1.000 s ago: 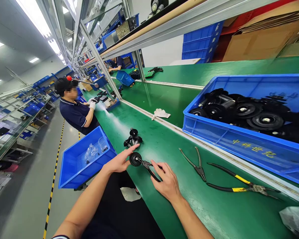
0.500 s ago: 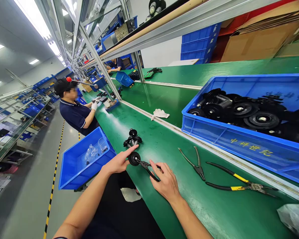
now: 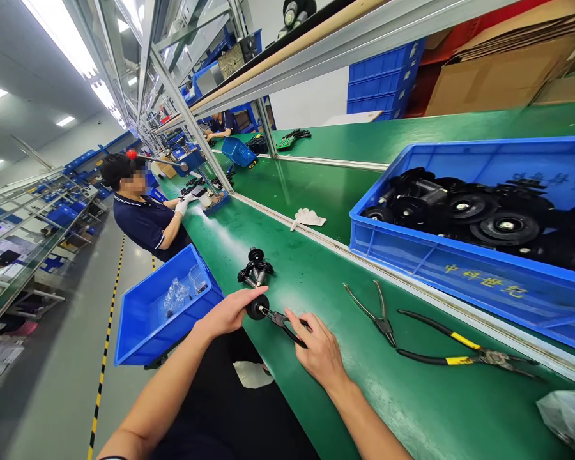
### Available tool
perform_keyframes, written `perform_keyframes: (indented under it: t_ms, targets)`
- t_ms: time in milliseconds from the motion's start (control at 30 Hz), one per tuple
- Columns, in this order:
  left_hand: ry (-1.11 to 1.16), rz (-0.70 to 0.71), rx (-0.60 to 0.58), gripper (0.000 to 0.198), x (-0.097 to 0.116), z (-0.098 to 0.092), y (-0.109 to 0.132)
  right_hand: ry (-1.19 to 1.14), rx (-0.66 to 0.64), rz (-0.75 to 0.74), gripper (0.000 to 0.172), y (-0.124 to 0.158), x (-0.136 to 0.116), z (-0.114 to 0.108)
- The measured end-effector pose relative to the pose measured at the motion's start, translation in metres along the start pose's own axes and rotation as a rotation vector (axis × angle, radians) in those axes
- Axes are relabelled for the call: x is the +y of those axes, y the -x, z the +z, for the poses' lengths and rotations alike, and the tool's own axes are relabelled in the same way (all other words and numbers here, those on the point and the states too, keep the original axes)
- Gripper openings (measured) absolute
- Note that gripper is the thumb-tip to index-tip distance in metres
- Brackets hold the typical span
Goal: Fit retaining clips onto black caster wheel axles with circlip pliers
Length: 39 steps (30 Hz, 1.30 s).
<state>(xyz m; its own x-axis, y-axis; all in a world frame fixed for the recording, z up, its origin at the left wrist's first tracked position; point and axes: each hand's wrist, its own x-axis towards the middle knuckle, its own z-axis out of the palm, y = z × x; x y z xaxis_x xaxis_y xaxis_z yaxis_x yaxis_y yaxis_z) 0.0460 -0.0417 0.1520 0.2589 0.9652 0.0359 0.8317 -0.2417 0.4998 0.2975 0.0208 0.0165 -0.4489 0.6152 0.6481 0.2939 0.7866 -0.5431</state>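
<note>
My left hand (image 3: 234, 311) is closed around a part with a round black wheel (image 3: 257, 307), its index finger laid along the top; most of the part behind the wheel is hidden. In my right hand (image 3: 320, 350) are black-handled pliers (image 3: 278, 318), their thin tips at the centre of the wheel. Just beyond my left hand, a motor part with a black wheel and coiled black cable (image 3: 255, 268) rests on the green bench. Right of my right hand lie slim pliers (image 3: 382, 321) and a larger pair with black and yellow handles (image 3: 462, 351).
A blue crate (image 3: 421, 255) full of black wheel parts stands at the right. Left of the bench is a blue bin (image 3: 138, 319) with clear plastic bags. A white glove (image 3: 309, 218) lies near the metal rail. A co-worker (image 3: 141, 214) works farther along the bench (image 3: 345, 402).
The left index finger has shifted slightly, now lower and closer to the wheel. The pliers stay at the wheel's centre, with the right hand barely moved. The co-worker's head has tilted a little.
</note>
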Motion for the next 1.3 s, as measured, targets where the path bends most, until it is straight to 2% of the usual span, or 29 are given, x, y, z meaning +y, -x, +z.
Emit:
perform_keyframes:
  t_ms: [200, 333, 467, 667, 733, 933, 1100, 1300]
  targets:
    - [-0.030, 0.002, -0.020, 0.086, 0.000, -0.001, -0.004, -0.004, -0.013, 0.027, 0.097, 0.001, 0.002, 0.001]
    - [0.000, 0.017, 0.049, 0.084, -0.006, 0.002, -0.003, -0.032, -0.031, 0.034, 0.092, 0.002, 0.005, 0.002]
    - [0.037, -0.020, 0.207, 0.077, -0.012, 0.015, -0.002, -0.069, -0.051, 0.046, 0.083, 0.003, 0.004, 0.003]
    - [0.101, -0.141, 0.575, 0.064, -0.006, 0.043, -0.008, -0.126, -0.029, 0.097, 0.079, 0.004, -0.005, 0.006]
    - [0.110, -0.136, 0.623, 0.064, -0.002, 0.047, -0.010, -0.124, -0.013, 0.102, 0.078, 0.003, -0.007, 0.006]
    - [0.120, -0.088, 0.532, 0.073, 0.000, 0.044, -0.011, -0.101, 0.019, 0.074, 0.078, 0.001, -0.007, 0.003]
    - [0.089, -0.052, 0.516, 0.073, -0.001, 0.040, -0.010, -0.109, 0.014, 0.074, 0.079, 0.002, -0.007, 0.004]
    - [0.113, -0.074, 0.505, 0.071, 0.003, 0.040, -0.012, -0.176, 0.034, 0.079, 0.080, 0.001, -0.009, 0.005]
